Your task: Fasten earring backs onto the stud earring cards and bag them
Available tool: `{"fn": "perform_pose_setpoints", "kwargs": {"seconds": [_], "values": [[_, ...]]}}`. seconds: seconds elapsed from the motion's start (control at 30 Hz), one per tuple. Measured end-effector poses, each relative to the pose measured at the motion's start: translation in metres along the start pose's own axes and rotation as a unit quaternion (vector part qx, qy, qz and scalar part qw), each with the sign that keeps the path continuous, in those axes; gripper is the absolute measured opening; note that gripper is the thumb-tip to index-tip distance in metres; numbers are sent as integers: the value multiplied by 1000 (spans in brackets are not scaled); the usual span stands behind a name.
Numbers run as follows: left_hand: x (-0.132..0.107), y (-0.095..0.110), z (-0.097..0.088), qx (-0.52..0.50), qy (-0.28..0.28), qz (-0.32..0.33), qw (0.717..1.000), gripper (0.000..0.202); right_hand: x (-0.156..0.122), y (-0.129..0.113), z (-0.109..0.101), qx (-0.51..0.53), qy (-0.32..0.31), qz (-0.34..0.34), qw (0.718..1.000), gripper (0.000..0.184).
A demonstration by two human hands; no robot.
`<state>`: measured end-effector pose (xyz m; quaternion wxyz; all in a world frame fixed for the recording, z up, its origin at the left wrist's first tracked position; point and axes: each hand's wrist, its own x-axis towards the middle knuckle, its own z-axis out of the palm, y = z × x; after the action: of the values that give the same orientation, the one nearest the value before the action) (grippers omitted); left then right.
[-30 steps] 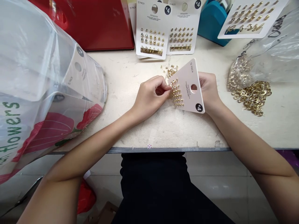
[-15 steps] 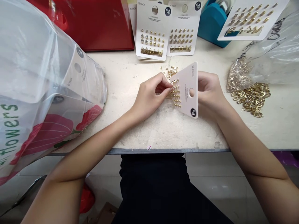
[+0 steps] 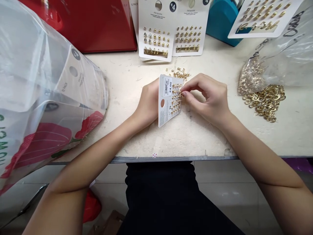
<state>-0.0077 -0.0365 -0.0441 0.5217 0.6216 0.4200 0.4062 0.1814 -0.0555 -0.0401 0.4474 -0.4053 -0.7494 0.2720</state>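
An earring card [image 3: 164, 112] stands tilted on its side above the table, its back with the price sticker toward me. Gold earring posts and backs [image 3: 175, 101] stick out of it in rows. My left hand [image 3: 149, 102] is behind the card and grips it; the card hides its fingertips. At the card's right edge, the thumb and forefinger of my right hand [image 3: 207, 98] pinch a small gold earring. Just beyond the card lies a small pile of gold earring backs [image 3: 181, 75].
Filled earring cards [image 3: 156, 24] lean at the back beside a red box [image 3: 110, 26] and a teal tape dispenser [image 3: 221, 21]. Gold hoop earrings [image 3: 266, 104] spill from a clear bag [image 3: 281, 68] on the right. A large plastic bag of cards [image 3: 61, 98] stands left.
The card has turned from its front to its back and shifted left. My left hand has gone from pinching its edge to holding it from behind; my right hand now pinches at the edge.
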Motion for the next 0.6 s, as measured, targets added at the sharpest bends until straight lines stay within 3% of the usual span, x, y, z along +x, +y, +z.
{"fn": "perform_pose_setpoints", "kwargs": {"seconds": [0.33, 0.6], "values": [[6, 8, -6, -33, -37, -37, 998, 38, 2, 8, 1, -98, 31, -159, 982, 19], [7, 14, -6, -88, -44, -72, 992, 54, 0, 8, 6, -109, 51, -174, 977, 17]]}}
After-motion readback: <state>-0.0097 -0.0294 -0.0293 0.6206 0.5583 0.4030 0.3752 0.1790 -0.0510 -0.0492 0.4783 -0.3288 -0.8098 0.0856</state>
